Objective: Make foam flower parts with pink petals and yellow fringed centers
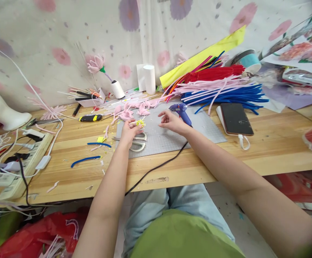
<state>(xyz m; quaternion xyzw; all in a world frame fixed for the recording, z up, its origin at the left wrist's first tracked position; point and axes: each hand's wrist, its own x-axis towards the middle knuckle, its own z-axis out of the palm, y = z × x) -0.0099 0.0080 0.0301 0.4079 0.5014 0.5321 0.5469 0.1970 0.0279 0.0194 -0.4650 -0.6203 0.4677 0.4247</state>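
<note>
My left hand (128,133) is closed on a small yellow fringed piece (140,123), above the left part of the grey mat (158,138). Scissors (138,146) with pale handles lie right under that hand. My right hand (170,122) is raised over the middle of the mat, fingers apart and nothing between them. Just behind it a blue glue gun (181,111) rests on the mat. Pink looped petals (126,114) lie at the mat's back left edge, beyond my left hand.
Blue stems (226,96), pink stems (207,87) and a red bundle (212,75) are piled at the back right. A phone (236,119) leans on a white stand to the right. A power strip (28,172) is far left. A black cable (158,166) crosses the front edge.
</note>
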